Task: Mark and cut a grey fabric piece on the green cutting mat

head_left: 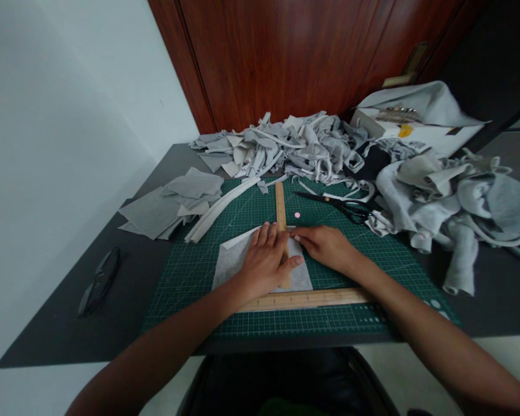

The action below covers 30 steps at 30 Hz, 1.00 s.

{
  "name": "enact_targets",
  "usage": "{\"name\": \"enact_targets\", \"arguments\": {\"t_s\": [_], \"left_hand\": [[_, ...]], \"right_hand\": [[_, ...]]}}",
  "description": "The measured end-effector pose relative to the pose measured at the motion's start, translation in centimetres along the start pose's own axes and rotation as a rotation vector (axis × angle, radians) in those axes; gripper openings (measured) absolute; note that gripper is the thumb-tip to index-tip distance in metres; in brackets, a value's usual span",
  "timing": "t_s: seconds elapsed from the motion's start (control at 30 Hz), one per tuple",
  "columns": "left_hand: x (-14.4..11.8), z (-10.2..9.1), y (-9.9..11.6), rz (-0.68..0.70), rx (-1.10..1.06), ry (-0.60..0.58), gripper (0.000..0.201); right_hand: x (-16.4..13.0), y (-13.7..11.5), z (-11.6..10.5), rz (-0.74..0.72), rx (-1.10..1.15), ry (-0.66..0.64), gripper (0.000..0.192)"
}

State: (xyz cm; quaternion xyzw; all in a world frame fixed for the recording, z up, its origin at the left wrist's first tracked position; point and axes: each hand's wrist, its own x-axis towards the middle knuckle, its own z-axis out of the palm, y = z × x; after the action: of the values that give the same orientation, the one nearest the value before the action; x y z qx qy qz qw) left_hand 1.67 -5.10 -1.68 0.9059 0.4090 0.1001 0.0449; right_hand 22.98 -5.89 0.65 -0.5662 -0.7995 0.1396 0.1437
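Observation:
A piece of grey fabric (229,266) lies on the green cutting mat (186,283), with a pale strip along its far edge. Across the fabric runs a wooden ruler (279,202), pointing away from me. My left hand (264,257) lies flat over the ruler and fabric, fingers stretched out and thumb to the right. At the ruler's right edge, near the far edge of the fabric, is my right hand (323,245). Its fingers are pinched together; whatever they hold is too small to make out. A second wooden ruler (303,299) lies crosswise along the fabric's near edge.
Black scissors (329,199) and a small pink disc (297,215) lie beyond my right hand. Left are grey fabric pieces (156,211), pale strips (221,211) and glasses (99,282). Scraps (303,144) pile up behind; rolled fabric (433,196) and a white box (433,136) stand right.

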Motion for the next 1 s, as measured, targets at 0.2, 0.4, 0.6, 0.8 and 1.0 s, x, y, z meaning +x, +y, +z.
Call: {"name": "enact_targets", "arguments": {"t_s": [0.2, 0.4, 0.6, 0.8, 1.0], "left_hand": [[0.2, -0.3, 0.2, -0.027, -0.036, -0.023, 0.084], [0.2, -0.8, 0.3, -0.015, -0.1, -0.021, 0.07], [0.2, -1.3, 0.3, 0.047, -0.134, 0.046, 0.043], [0.3, -0.7, 0.1, 0.063, -0.095, 0.079, 0.04], [0.4, -0.2, -0.1, -0.007, -0.035, 0.036, 0.055]], "right_hand": [[0.9, 0.5, 0.3, 0.022, -0.338, -0.026, 0.047], [1.6, 1.2, 0.3, 0.027, -0.364, -0.002, 0.045], [1.7, 1.4, 0.3, 0.025, -0.328, 0.006, 0.044], [1.8, 1.3, 0.3, 0.052, -0.315, 0.011, 0.044], [1.9, 1.8, 0.5, 0.06, -0.254, 0.041, 0.041]]}}
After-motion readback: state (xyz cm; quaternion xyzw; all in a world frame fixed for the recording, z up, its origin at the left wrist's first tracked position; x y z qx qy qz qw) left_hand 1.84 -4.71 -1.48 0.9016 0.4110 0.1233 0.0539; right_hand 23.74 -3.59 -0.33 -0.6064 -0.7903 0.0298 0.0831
